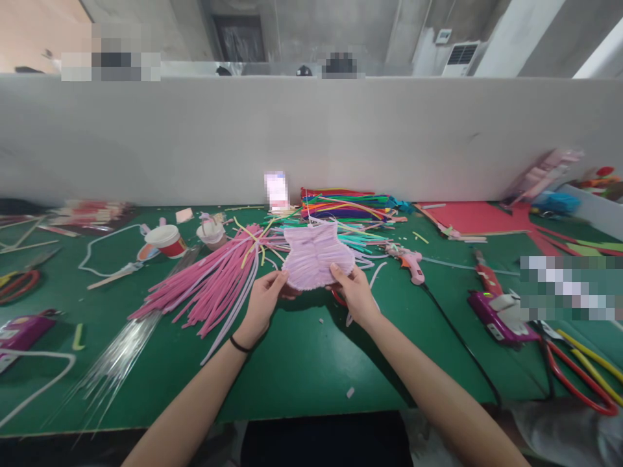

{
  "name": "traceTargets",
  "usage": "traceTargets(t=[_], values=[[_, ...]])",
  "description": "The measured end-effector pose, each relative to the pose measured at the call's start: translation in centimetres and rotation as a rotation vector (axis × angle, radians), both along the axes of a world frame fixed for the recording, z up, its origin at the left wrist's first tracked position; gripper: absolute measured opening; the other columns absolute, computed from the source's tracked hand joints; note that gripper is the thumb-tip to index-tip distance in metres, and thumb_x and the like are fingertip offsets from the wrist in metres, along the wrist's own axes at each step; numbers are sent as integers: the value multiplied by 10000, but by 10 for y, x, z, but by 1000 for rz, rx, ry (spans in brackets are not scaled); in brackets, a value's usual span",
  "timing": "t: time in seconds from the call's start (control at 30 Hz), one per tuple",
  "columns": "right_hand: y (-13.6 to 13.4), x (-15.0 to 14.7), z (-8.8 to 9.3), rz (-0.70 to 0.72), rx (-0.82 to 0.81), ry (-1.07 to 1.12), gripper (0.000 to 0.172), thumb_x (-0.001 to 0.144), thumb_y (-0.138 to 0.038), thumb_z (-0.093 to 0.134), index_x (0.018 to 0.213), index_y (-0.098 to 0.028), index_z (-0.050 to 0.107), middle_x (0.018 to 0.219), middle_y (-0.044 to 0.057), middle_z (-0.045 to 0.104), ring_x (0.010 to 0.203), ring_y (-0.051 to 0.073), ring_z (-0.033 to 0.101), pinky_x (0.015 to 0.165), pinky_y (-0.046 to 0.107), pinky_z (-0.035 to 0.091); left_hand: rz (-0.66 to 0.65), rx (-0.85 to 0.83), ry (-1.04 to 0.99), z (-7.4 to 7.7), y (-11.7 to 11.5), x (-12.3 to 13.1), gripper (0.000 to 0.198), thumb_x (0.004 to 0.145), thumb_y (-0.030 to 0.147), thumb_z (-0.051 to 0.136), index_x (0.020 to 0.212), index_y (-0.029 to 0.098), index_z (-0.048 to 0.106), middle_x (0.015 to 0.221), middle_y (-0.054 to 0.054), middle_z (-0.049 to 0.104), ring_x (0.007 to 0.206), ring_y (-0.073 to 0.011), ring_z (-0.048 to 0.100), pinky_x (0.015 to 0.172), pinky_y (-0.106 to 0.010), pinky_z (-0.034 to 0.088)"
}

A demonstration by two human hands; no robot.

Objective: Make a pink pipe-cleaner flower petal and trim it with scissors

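Observation:
A pale lilac piece woven from pipe cleaners (317,255), shaped like a small bodice, is held up above the green table (302,363). My left hand (265,299) pinches its lower left edge. My right hand (354,292) grips its lower right edge. Both hands are closed on it. A black band circles my left wrist.
A heap of pink pipe cleaners (204,288) lies left of the hands, with multicoloured ones (341,201) behind. A pink glue gun (409,261), a purple glue gun (491,310), red-handled cutters (579,383), paper cups (168,240), red sheets (467,217) and a white partition (311,136) surround the area.

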State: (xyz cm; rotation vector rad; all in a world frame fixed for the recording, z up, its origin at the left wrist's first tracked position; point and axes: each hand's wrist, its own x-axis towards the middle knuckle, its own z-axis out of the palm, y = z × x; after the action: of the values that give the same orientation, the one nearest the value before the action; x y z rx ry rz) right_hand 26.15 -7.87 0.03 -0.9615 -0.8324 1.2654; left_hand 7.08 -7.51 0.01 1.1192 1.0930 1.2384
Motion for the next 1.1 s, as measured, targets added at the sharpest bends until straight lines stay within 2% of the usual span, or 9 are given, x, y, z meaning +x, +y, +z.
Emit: traceTargets(t=[0.1,0.3,0.5,0.73,0.8,0.93,1.1], values=[[-1,0,1,47,-4,-23,436,637,-465,800,954,-192,681,872,24,719,651,154,627,541,280,553,63,39,-22,-4,4,-2,336,724,471,721,661,147,659,615,1,606,547,-126,545,530,-240,464],[-3,0,0,110,-23,-79,411,619,-471,803,895,-195,672,832,14,708,639,166,617,547,310,545,108,8,-40,-9,8,-8,319,686,454,755,697,143,686,664,-8,627,606,-134,539,559,-233,417],[-4,2,-1,144,-15,-120,360,617,-450,805,844,-197,686,763,0,690,616,160,604,535,294,525,111,32,-41,-10,10,-11,281,685,416,769,736,147,706,716,-7,643,670,-132,550,606,-220,417],[-7,-1,-1,198,-4,-162,327,637,-464,787,839,-222,699,746,-7,692,608,162,599,556,300,529,101,-3,-139,-5,10,-10,305,698,419,754,801,137,702,751,-29,675,691,-152,599,666,-254,470],[-7,-1,-2,206,8,-172,336,641,-467,784,849,-217,703,754,-3,696,613,161,599,563,298,528,150,-6,-167,-4,10,-10,292,705,421,744,783,144,692,713,-12,658,643,-133,582,615,-232,457],[-7,-1,-4,220,24,-182,352,657,-467,776,874,-199,707,776,8,701,622,155,597,583,295,525,279,-26,-210,-3,11,-11,255,689,394,752,722,167,639,626,44,583,507,-71,483,467,-177,347],[-6,-1,-5,225,34,-220,350,677,-461,764,904,-199,712,832,12,717,699,167,621,661,293,509,297,20,-176,-2,13,-15,253,703,389,730,671,170,606,601,44,556,520,-84,486,489,-196,351]])
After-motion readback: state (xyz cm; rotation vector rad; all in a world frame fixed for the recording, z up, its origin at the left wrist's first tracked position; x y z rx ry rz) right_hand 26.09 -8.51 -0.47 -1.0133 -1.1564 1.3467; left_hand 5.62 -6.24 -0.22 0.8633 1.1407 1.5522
